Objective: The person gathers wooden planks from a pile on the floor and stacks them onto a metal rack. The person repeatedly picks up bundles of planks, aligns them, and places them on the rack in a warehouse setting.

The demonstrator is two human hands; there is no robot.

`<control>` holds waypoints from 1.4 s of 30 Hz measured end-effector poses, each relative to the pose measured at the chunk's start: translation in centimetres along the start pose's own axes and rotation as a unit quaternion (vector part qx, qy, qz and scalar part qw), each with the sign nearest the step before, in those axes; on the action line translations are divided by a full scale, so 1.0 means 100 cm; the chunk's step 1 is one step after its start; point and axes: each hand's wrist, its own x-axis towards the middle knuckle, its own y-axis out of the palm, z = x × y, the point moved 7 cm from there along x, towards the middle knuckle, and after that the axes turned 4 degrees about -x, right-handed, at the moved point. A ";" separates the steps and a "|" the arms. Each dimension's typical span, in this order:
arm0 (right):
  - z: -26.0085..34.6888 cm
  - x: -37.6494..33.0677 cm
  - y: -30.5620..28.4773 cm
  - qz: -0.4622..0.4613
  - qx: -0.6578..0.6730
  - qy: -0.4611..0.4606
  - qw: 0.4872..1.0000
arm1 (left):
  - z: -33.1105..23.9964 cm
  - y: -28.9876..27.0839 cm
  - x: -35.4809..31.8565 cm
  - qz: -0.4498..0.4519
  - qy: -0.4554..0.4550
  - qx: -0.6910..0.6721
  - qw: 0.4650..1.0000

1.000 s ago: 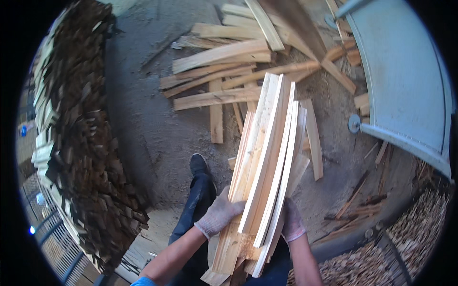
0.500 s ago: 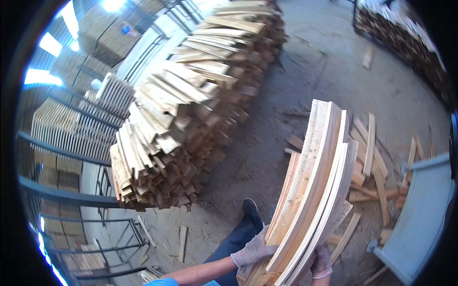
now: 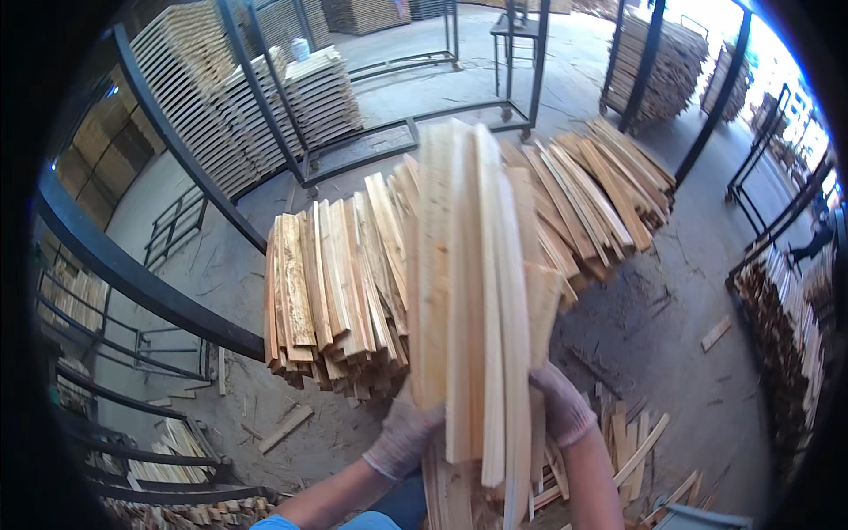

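A bundle of long wooden boards [image 3: 473, 291] stands out in front of me, gripped from both sides. My left hand [image 3: 405, 433], in a pale work glove, presses against the bundle's left side with its fingers partly hidden. My right hand [image 3: 563, 406], gloved too, clasps the right side; the boards hide some of its fingers. The bundle's far end is blurred and overlaps a long stack of wooden boards [image 3: 331, 274] behind it. I cannot tell whether the bundle touches that stack.
Dark metal posts [image 3: 168, 296] rise at the stack's left. Slatted piles of boards [image 3: 291, 88] stand at the back left behind a rack frame [image 3: 380, 141]. Loose offcuts [image 3: 636, 450] litter the floor at lower right. Another long wood stack [image 3: 777, 327] runs along the right.
My view has turned left toward the stack. The bundle has swung from the right of the picture to its middle, in front of the stack, with both hands still on it.
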 end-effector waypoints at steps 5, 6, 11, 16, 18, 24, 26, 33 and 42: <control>0.062 0.148 0.086 0.072 0.013 0.160 0.984 | -0.099 -0.060 0.086 -0.047 -0.021 -0.091 0.995; 0.074 0.192 0.061 0.047 -0.069 0.117 0.990 | -0.109 -0.054 0.110 -0.052 -0.081 -0.108 0.990; 0.055 0.271 0.100 -0.101 -0.651 -0.099 0.746 | -0.074 -0.193 0.222 -0.254 0.136 0.543 0.789; 0.009 0.263 0.084 -0.129 -0.708 -0.077 0.691 | -0.019 -0.171 0.239 -0.168 0.065 0.614 0.768; 0.010 0.258 0.085 -0.113 -0.695 -0.080 0.705 | -0.018 -0.187 0.243 -0.147 0.059 0.508 0.846; 0.005 0.236 0.071 -0.162 -0.685 -0.202 0.681 | -0.087 -0.151 0.281 -0.248 0.091 0.461 0.847; 0.007 0.193 0.089 -0.215 -0.633 -0.321 0.671 | -0.103 -0.145 0.312 -0.264 0.104 0.453 0.845; -0.130 0.061 0.106 -0.282 -0.519 -0.129 0.796 | -0.098 -0.140 0.343 -0.254 -0.038 0.512 0.820; -0.157 0.081 0.065 -0.270 -0.613 -0.106 0.734 | -0.041 -0.119 0.370 -0.171 0.123 0.495 0.843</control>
